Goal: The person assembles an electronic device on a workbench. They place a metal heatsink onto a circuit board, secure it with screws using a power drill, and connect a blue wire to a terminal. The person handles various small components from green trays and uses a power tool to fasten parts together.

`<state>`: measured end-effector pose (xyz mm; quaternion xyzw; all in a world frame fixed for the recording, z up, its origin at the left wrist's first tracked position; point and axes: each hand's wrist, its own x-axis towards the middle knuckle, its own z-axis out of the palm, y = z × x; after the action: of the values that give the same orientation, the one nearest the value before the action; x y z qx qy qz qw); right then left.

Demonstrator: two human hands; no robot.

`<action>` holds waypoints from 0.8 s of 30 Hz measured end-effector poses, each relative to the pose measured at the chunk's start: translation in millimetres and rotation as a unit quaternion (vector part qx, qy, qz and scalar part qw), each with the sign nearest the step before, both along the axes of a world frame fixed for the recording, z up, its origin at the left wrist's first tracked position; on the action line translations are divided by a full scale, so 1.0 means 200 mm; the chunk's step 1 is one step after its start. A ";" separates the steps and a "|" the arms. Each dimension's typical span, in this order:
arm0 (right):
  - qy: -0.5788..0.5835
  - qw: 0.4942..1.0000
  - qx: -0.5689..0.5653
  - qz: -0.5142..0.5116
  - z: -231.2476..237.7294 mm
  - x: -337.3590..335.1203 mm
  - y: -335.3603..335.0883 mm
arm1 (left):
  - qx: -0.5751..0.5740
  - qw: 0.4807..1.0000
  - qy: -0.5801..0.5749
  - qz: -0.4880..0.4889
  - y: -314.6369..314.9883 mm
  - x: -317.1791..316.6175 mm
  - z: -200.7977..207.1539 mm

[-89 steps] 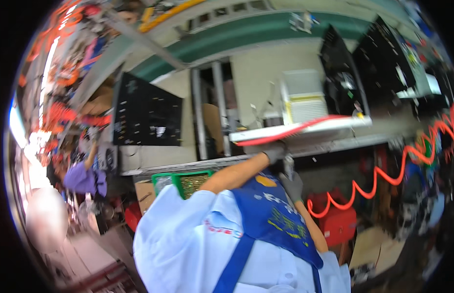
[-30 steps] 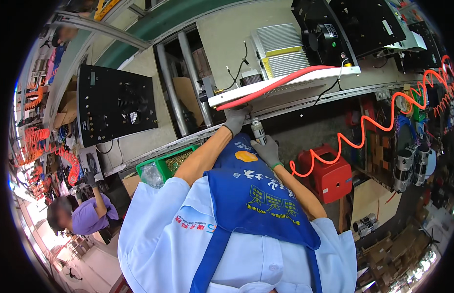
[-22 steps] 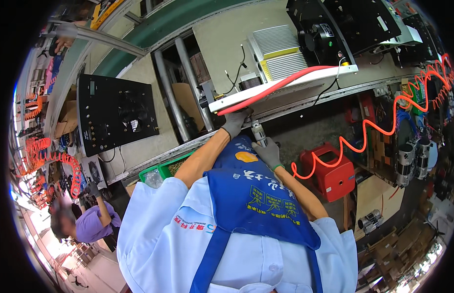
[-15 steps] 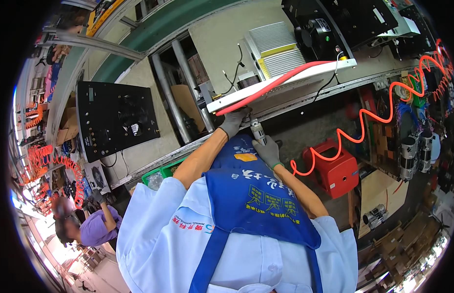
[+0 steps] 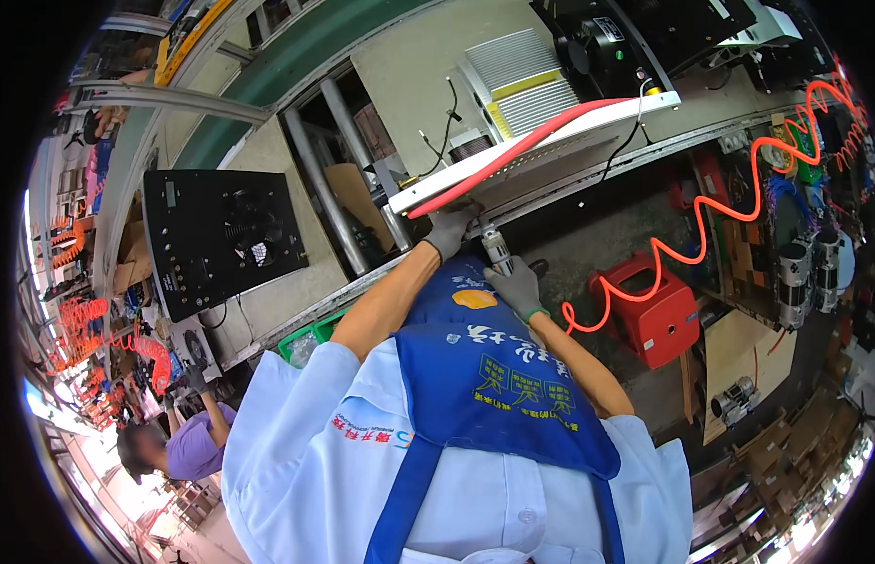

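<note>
My right hand [image 5: 517, 289], in a grey glove, is wrapped round a silver pneumatic screwdriver [image 5: 496, 248]. The tool's narrow end points up toward the bench edge, just below a white panel [image 5: 541, 150]. My left hand [image 5: 447, 233], also gloved, is closed beside that end. Its fingertips lie close under the panel's lower edge, and what they pinch, if anything, is too small to make out. A thick red tube [image 5: 522, 160] runs along the panel. Behind it stand a finned metal block [image 5: 524, 80] with a yellow band and a black fan [image 5: 588, 56].
A black panel unit with a fan [image 5: 226, 240] lies on the bench at left, beside metal rollers [image 5: 324, 193]. An orange coiled hose [image 5: 701, 216] hangs at right, near a red machine case [image 5: 652, 315]. A green bin [image 5: 310, 338] sits by my left arm. Another person [image 5: 197, 442] works at far left.
The panel and bench have shifted slightly left and up in view. Both hands keep nearly the same place, with the screwdriver still at the panel's lower edge. The other person has shifted a little.
</note>
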<state>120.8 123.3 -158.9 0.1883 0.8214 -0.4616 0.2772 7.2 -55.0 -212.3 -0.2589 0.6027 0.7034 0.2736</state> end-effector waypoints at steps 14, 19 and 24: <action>-0.035 0.999 0.034 0.013 -0.11 -0.04 -0.03 | -0.018 0.999 -0.027 0.024 -0.01 -0.01 -0.19; -0.027 0.999 0.027 0.007 -0.11 -0.03 -0.04 | -0.190 0.979 0.072 -0.015 -0.02 -0.02 -0.31; -0.033 0.999 0.041 0.004 -0.14 -0.04 -0.04 | -0.183 0.982 0.042 -0.030 0.02 -0.05 -0.22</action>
<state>113.4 116.3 -187.9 0.2118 0.8308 -0.4197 0.2980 -2.7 -50.8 -256.4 -0.2566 0.7395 0.5830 0.2176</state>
